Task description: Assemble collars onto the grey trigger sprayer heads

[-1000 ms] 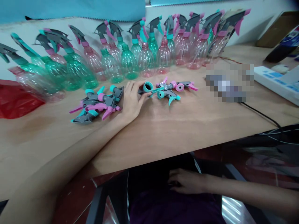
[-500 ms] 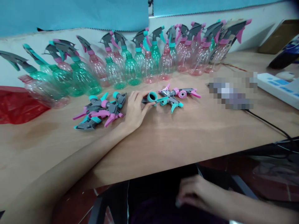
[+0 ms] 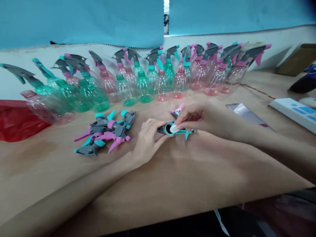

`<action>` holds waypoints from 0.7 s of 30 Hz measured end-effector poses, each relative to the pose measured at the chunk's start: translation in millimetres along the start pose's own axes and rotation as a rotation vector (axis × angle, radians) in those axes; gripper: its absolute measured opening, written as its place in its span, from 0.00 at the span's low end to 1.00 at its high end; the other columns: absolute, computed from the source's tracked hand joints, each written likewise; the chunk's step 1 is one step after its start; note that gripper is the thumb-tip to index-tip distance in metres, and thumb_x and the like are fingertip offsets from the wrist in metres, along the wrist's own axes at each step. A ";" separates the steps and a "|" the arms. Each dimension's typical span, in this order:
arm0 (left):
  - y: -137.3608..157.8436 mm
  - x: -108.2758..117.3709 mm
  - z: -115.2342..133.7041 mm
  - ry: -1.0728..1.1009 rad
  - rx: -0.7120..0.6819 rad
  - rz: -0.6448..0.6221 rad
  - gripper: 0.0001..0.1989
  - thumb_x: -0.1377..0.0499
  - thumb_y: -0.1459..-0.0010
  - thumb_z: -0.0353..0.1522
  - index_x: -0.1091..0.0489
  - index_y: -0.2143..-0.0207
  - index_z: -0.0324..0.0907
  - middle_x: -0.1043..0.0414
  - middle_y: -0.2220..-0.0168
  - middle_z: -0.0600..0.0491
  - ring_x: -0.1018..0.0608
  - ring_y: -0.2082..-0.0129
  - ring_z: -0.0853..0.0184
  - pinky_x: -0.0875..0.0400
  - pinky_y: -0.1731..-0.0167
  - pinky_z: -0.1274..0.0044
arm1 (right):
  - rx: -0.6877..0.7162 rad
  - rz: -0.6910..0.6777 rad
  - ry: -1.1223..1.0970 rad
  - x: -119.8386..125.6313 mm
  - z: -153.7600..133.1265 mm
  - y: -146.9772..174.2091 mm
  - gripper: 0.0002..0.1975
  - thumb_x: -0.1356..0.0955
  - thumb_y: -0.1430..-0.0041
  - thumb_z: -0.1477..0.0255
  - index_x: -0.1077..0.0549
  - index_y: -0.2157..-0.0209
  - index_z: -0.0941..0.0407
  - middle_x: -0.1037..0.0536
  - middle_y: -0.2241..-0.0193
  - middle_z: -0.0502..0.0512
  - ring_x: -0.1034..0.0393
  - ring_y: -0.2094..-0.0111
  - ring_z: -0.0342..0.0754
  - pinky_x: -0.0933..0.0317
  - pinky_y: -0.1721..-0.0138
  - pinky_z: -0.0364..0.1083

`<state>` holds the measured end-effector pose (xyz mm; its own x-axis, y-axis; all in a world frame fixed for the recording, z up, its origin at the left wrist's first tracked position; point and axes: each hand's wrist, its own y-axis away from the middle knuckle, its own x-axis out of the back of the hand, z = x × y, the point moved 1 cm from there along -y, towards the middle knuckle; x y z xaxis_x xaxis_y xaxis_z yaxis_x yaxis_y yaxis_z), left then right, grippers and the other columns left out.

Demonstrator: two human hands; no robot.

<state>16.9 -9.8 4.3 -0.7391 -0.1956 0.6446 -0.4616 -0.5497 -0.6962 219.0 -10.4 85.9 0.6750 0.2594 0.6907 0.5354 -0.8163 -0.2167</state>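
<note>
My left hand (image 3: 147, 141) grips a grey and teal trigger spray head (image 3: 165, 128) just above the table, its round collar opening facing up towards me. Between the thumb and fingers of my right hand (image 3: 201, 117) is a small white disc (image 3: 174, 128), at the right edge of that opening. Whether the disc touches the collar I cannot tell. Behind and under my right hand lie more spray heads (image 3: 176, 112), partly covered by it. To the left of my left hand is a pile of loose grey, pink and teal spray heads (image 3: 119, 130).
Clear pink and green bottles (image 3: 144, 89) line the wall, several topped with spray heads. A red plastic bag (image 3: 19, 120) lies at the left. On the right are a flat shiny packet (image 3: 247, 113) and a white device (image 3: 293, 110). The table's front edge slopes below.
My right hand has come up from below the table edge to the spray head, with the white disc pinched in it. My left hand keeps its hold. The view has tilted upward.
</note>
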 end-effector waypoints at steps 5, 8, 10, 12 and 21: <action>3.6 4.6 -3.7 0.076 0.043 -0.010 0.12 0.40 0.39 0.35 0.36 0.54 0.42 0.28 0.62 0.51 0.27 0.61 0.64 0.33 0.61 0.72 | 0.080 -0.032 0.187 -10.9 0.5 -14.0 0.08 0.32 0.42 0.70 0.20 0.68 0.54 0.22 0.75 0.50 0.34 0.77 0.40 0.47 0.77 0.42; 4.3 5.5 -6.9 0.096 0.106 -0.028 0.12 0.40 0.39 0.35 0.35 0.55 0.42 0.29 0.62 0.52 0.27 0.61 0.63 0.33 0.61 0.72 | 0.159 -0.016 0.304 -8.1 2.0 -24.2 0.08 0.32 0.41 0.69 0.19 0.68 0.53 0.23 0.70 0.53 0.35 0.74 0.41 0.48 0.74 0.42; 3.9 6.0 -8.3 0.112 0.158 -0.045 0.13 0.38 0.41 0.34 0.35 0.56 0.42 0.29 0.62 0.52 0.27 0.61 0.64 0.33 0.61 0.72 | 0.219 -0.054 0.373 -3.4 4.9 -31.7 0.08 0.33 0.40 0.69 0.19 0.68 0.52 0.23 0.68 0.53 0.34 0.72 0.41 0.48 0.72 0.42; 3.2 7.0 -8.5 0.129 0.198 -0.059 0.13 0.37 0.42 0.34 0.35 0.56 0.42 0.29 0.62 0.53 0.27 0.62 0.64 0.33 0.61 0.73 | 0.251 -0.156 0.397 1.9 7.8 -38.8 0.09 0.34 0.39 0.67 0.20 0.65 0.50 0.23 0.68 0.52 0.33 0.71 0.42 0.47 0.71 0.42; 4.3 10.1 -6.2 0.191 0.262 -0.114 0.12 0.37 0.41 0.32 0.35 0.56 0.43 0.30 0.64 0.54 0.27 0.63 0.64 0.34 0.61 0.73 | 0.230 -0.304 0.411 5.9 4.4 -46.1 0.09 0.35 0.39 0.67 0.23 0.68 0.50 0.24 0.75 0.47 0.34 0.74 0.41 0.50 0.73 0.42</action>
<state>4.5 -9.2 5.8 -0.7800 0.0208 0.6254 -0.4229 -0.7541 -0.5024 200.6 31.1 97.0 0.2446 0.2051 0.9477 0.8029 -0.5908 -0.0793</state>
